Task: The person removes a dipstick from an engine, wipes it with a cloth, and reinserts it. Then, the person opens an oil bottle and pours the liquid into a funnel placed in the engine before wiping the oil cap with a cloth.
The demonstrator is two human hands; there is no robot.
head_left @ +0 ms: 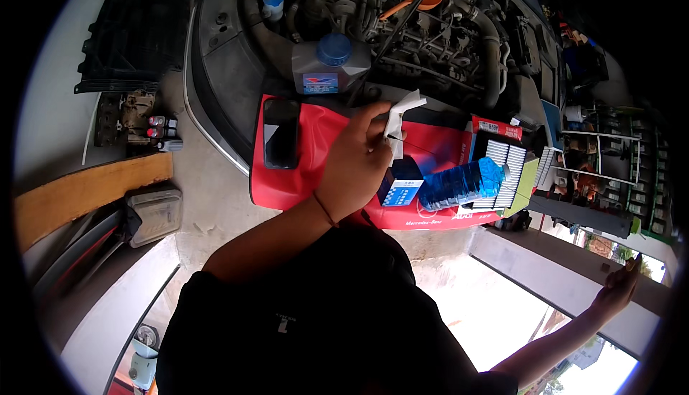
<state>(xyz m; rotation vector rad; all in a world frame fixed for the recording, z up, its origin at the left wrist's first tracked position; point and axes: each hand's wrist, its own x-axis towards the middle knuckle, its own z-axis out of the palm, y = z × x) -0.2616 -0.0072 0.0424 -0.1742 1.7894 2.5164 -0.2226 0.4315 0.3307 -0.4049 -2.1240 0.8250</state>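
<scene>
While the black phone lies at the left of the red mat, the grey jug is just beyond it, near the engine. To the right of the phone, the left hand is closed on a white tissue, pinched above the mat. This tissue should be light, soft and easy to tear, so its folded middle is probably the best place to hold, with gentle pressure. Further right are 1 dark blue box and 1 bottle of blue liquid. Far right, the right hand is well apart from the mat; I cannot tell whether it grips something.
</scene>
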